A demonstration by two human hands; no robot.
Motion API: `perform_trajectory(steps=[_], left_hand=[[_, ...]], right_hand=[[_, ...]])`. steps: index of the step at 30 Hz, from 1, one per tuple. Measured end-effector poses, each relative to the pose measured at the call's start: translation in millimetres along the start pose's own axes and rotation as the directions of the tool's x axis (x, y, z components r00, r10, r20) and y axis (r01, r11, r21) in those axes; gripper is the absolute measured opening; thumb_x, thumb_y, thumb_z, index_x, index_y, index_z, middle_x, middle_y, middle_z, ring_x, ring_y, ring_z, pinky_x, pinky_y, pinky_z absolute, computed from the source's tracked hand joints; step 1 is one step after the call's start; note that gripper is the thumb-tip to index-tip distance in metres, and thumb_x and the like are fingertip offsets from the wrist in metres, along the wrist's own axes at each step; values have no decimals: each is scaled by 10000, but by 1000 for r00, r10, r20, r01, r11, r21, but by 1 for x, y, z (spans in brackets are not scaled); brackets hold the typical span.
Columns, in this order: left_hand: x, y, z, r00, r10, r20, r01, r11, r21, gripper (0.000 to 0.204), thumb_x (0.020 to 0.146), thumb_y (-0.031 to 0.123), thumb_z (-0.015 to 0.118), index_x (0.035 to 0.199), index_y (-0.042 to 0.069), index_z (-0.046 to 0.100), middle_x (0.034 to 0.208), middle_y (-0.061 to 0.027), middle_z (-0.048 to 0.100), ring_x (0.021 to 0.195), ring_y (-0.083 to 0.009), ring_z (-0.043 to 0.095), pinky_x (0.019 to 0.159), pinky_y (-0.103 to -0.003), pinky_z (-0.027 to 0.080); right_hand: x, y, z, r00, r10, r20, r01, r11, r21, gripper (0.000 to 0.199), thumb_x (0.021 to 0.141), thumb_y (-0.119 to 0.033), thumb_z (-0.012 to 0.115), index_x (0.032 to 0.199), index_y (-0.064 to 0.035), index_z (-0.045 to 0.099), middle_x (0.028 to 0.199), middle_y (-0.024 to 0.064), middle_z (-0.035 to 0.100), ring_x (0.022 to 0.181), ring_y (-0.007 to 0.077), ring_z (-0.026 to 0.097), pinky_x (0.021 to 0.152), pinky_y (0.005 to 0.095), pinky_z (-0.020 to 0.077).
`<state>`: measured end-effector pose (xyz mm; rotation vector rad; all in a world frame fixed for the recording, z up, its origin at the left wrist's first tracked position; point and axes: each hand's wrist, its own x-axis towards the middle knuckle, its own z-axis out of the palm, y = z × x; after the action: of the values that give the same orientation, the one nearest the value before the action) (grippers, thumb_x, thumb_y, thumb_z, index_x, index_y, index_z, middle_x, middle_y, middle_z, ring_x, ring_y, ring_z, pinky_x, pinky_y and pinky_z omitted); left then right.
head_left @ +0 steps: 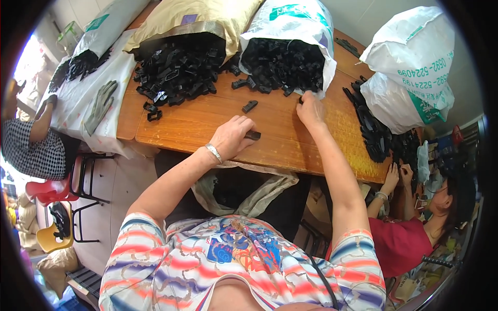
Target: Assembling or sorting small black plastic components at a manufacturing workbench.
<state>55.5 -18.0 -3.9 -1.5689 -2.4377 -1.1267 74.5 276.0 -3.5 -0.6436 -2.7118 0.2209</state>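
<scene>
My left hand (232,138), with a bracelet at its wrist, rests low over the wooden table with a small black plastic part (252,135) held in its fingers. Farther out, my right hand (313,111) pinches another black part (300,100) by the mouth of a white sack (328,72). Black parts (282,65) spill from that sack. A single loose black part (250,106) lies on the table between my hands and the piles. To its left, a bigger heap of black parts (179,72) pours from a yellow sack (140,32).
Below the table edge, a cloth sack (262,197) hangs open at my lap, dark inside. At right, a co-worker in red handles long black parts (371,127) near white sacks (410,72). Another person sits at left by a white-covered table (78,111) with a grey glove (100,107).
</scene>
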Motion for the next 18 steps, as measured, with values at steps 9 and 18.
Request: perform_trajectory(steps=[9, 18], left_hand=[[-6, -14, 6, 992, -54, -113, 59, 997, 46, 297, 749, 121, 762, 1021, 60, 660, 1071, -95, 611, 1045, -316, 548, 902, -394, 477], [-4, -14, 8, 984, -124, -126, 127, 992, 14, 292, 736, 116, 770, 1004, 61, 668, 1117, -73, 615, 1074, -304, 539, 922, -386, 476]], right_hand=[[-77, -15, -11, 967, -245, 72, 174, 837, 518, 180, 840, -73, 664, 992, 24, 657, 917, 189, 667, 853, 362, 649, 768, 411, 524], [-87, -40, -31, 938, -342, 48, 300, 876, 377, 209, 795, -70, 726, 988, -3, 681, 953, 178, 643, 894, 371, 634, 794, 419, 516]])
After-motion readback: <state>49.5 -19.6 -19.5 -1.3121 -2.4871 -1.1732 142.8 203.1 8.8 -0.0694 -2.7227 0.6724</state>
